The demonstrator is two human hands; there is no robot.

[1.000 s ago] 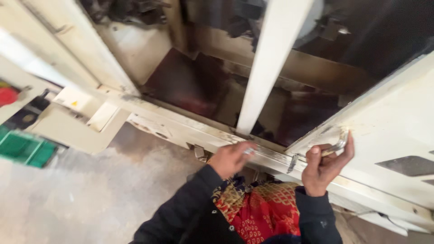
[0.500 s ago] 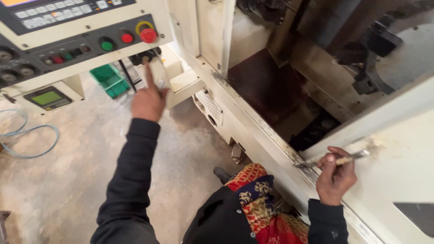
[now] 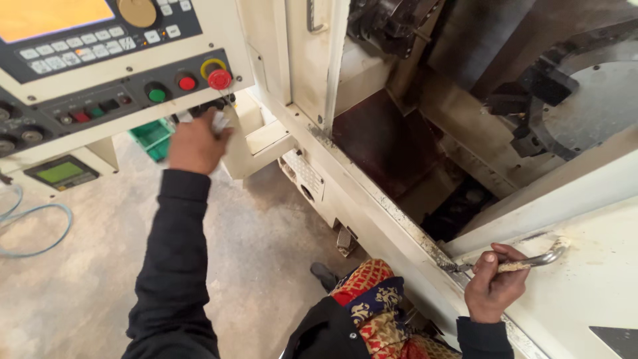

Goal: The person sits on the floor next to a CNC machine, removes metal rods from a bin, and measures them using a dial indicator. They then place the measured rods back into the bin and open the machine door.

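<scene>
Brightness: even, soft daylight over the cream machine panels (image 3: 598,286) and concrete floor (image 3: 266,252).
Shadows: the machine's open interior (image 3: 399,139), toward 1 o'clock, is dim and murky.
Glare: mild on the orange screen (image 3: 46,16) at 10 o'clock.
Blur: the left hand (image 3: 194,143) is slightly smeared; the right hand (image 3: 495,289) is sharper.
Distortion: wide-angle lines slant near the edges.
</scene>
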